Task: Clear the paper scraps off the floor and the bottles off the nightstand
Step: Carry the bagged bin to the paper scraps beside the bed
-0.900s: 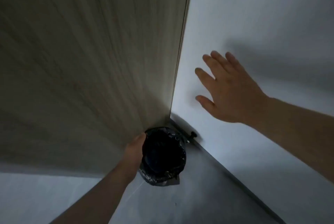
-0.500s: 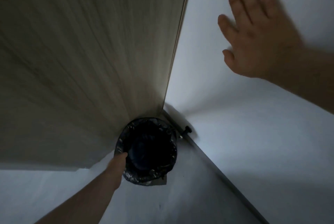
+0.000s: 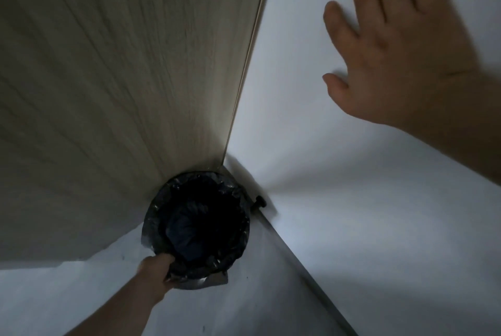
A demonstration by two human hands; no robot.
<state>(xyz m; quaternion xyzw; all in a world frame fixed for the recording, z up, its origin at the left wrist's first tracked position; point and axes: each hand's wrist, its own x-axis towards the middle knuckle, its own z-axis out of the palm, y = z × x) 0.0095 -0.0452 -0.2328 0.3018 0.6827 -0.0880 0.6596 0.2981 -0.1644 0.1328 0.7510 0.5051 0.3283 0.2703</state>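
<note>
A round bin lined with a black plastic bag (image 3: pixel 196 224) stands on the floor in the corner where a wooden panel meets a white wall. My left hand (image 3: pixel 156 268) reaches down to the bin's near rim and grips the edge of the bag there. My right hand (image 3: pixel 393 45) is raised high on the right, fingers spread and straight, flat against or just off the white wall. No paper scraps or bottles show in this view. The inside of the bin is too dark to read.
A tall wood-grain panel (image 3: pixel 108 78) fills the left. The white wall (image 3: pixel 339 186) fills the right, with a small black doorstop (image 3: pixel 259 201) at its base beside the bin. Pale floor (image 3: pixel 81 295) lies around my left arm.
My right hand has risen up the wall toward the upper right. My left hand slid from the bin's left side down to its near rim. The view has shifted slightly.
</note>
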